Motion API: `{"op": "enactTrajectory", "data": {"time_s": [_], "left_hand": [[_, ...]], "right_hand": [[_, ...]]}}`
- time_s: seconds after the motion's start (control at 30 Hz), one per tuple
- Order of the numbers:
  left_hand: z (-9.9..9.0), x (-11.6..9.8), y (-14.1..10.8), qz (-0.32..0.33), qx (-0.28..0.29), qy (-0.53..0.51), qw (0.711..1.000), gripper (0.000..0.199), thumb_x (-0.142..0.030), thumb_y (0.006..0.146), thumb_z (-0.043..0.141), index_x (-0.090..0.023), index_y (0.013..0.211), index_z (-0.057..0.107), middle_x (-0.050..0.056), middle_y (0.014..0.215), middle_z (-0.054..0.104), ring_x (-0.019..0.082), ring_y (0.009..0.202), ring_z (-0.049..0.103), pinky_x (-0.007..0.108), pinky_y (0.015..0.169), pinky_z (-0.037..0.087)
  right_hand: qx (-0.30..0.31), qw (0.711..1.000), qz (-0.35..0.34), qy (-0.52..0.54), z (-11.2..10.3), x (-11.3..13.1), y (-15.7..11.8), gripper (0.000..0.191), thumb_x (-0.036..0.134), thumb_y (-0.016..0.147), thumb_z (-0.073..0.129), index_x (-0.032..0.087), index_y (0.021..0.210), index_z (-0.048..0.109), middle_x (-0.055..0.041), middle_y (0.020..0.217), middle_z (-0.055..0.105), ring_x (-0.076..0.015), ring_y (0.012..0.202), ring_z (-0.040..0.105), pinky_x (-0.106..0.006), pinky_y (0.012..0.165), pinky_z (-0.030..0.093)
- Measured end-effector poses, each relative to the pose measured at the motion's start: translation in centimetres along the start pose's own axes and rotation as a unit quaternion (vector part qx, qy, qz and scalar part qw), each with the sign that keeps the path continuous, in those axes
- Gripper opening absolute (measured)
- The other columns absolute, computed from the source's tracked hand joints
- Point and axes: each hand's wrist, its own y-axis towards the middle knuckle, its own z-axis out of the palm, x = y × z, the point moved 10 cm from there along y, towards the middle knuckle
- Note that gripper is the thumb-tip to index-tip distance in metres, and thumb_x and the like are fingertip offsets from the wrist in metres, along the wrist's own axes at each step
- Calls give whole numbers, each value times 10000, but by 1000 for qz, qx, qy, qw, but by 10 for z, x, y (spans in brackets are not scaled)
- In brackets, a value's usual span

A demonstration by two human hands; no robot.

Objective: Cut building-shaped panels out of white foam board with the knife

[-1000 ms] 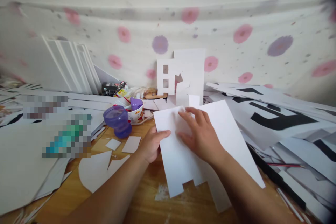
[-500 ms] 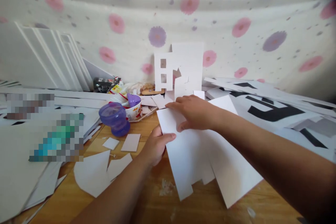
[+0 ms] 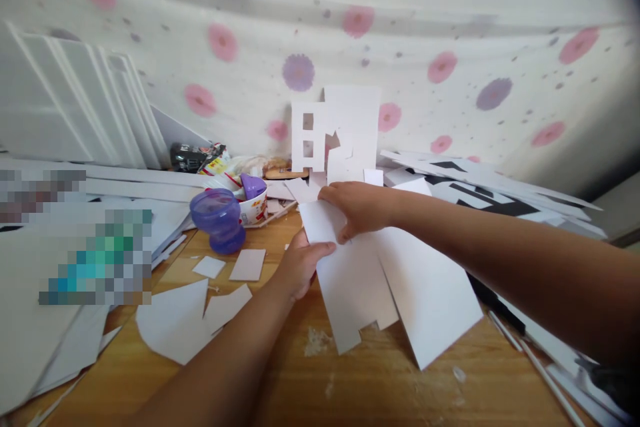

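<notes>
A white cut cardboard piece with a notched lower edge tilts above the wooden table. My left hand grips its left edge, thumb lying on the front face and fingers behind. Over its upper part, my right hand is closed on the cardboard with bent fingers; the fingertips are partly hidden. A wider white panel slants down to the right beneath my right forearm. Whether it joins the notched piece I cannot tell. Behind my hands stands an upright white cardboard structure with square window holes.
Left of my hands are a purple plastic cup, a paper bowl and loose white offcuts. White boards lean at the back left. Sheets with black shapes lie to the right, before a flowered curtain.
The camera view has shifted slightly. The notched piece's lower edge sits a little higher in view, and its front looks more shaded. Both hands keep their hold.
</notes>
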Motion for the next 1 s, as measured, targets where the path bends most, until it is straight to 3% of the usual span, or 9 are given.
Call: {"op": "enactTrajectory", "data": {"time_s": [0.57,0.7,0.83,1.0], "left_hand": [[0,12,5,10,-4,-54,998,430,-167,562,742,-178,976,626,39,821,719,216,714,662,327,663,512],[5,12,5,24,4,-71,997,477,-357,645,794,-171,1053,629,75,916,723,237,769,683,367,711,541],[9,10,4,45,11,-65,997,640,-651,737,694,-169,1150,607,133,1060,713,287,877,698,421,769,550],[-5,8,6,94,-47,-9,994,559,-659,787,654,-181,1075,615,96,974,713,259,846,682,364,736,526]], "right_hand": [[2,1000,28,-10,7,-4,8,668,303,573,831,147,1153,537,-110,1094,595,-285,977,579,-353,722,460],[1,1000,27,-2,7,-4,8,670,316,593,813,146,1173,524,-112,1095,591,-291,987,576,-362,730,471],[23,999,35,13,11,-6,7,720,304,593,810,152,1229,506,-114,1135,576,-288,991,579,-364,737,485],[21,999,48,-1,13,-11,8,778,370,603,832,150,1265,487,-126,1165,558,-309,1057,560,-388,801,488]]}}
